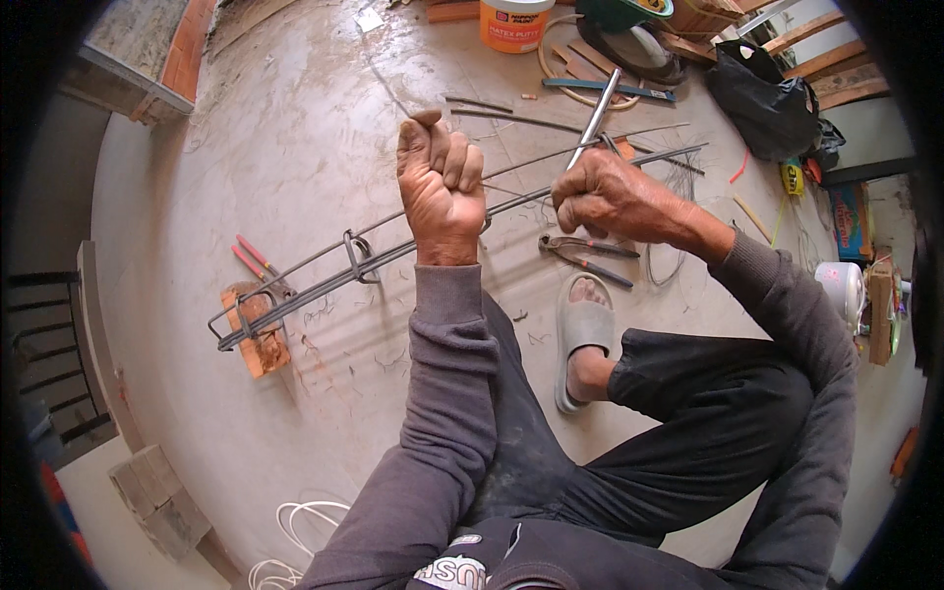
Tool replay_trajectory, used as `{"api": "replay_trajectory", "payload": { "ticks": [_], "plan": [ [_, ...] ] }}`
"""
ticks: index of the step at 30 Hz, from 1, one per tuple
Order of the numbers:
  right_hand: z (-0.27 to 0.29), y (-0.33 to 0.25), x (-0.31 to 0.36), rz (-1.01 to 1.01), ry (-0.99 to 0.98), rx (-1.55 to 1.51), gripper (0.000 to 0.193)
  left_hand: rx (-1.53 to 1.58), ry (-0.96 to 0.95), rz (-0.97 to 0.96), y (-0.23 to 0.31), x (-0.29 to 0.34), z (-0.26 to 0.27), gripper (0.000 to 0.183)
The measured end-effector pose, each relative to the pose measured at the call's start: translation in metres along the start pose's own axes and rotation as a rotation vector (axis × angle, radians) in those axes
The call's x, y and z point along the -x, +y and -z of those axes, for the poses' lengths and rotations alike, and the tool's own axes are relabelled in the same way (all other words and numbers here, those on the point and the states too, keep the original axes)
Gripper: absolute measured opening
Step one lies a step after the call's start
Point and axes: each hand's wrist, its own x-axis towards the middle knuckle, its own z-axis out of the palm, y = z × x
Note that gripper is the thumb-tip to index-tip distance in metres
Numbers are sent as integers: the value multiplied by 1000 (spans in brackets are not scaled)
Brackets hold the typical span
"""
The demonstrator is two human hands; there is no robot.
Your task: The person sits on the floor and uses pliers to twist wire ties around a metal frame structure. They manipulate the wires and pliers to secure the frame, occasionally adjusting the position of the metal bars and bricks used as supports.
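Note:
My left hand (442,182) is a closed fist, raised over the middle of a long rebar cage (324,285). A thin wire (385,87) runs up and away from its thumb and forefinger. My right hand (615,197) is closed around the lower end of a silver metal tube (596,116), near the cage's right end. Square stirrups (359,258) sit around the bars, and the cage's left end rests on an orange brick (258,334). Pincers (590,258) with dark handles lie on the floor just below my right hand. My fingers hide part of the bars.
Red-handled pliers (258,260) lie beside the brick. Loose bars (521,118) and a coil of thin wire (669,261) are on the floor. A white-and-orange bucket (513,25), a black plastic bag (762,103) and timber stand at the far side. My sandalled foot (588,329) is near the pincers.

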Motion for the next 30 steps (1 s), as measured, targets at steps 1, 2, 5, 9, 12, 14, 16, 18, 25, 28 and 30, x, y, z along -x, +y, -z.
{"api": "replay_trajectory", "payload": {
  "ticks": [1,2,5,9,12,14,16,18,25,28,30],
  "plan": [
    [-1,-3,2,53,134,43,19,-37,-67,24,-1,0,-2,33],
    [-1,-4,0,14,163,29,20,-88,-9,21,-7,2,-4,34],
    [6,-6,-8,-61,245,4,25,-242,-27,28,-35,9,-17,38],
    [6,-6,-21,22,344,12,24,-433,16,-32,-55,20,-20,34],
    [8,9,-20,100,381,256,21,-394,56,-63,-45,16,-16,33],
    [9,16,-16,181,390,519,19,-358,60,-124,-16,7,-1,33],
    [13,11,-12,261,430,666,14,-283,170,-193,5,0,9,32],
    [16,5,-8,362,497,722,12,-198,252,-207,6,0,13,29],
    [33,-27,-17,472,753,603,11,165,109,-37,5,5,-6,25],
    [48,-24,-21,134,716,705,9,149,43,39,3,8,-27,22],
    [40,-12,-31,-97,594,888,9,83,2,30,4,13,-34,20]
  ]
}}
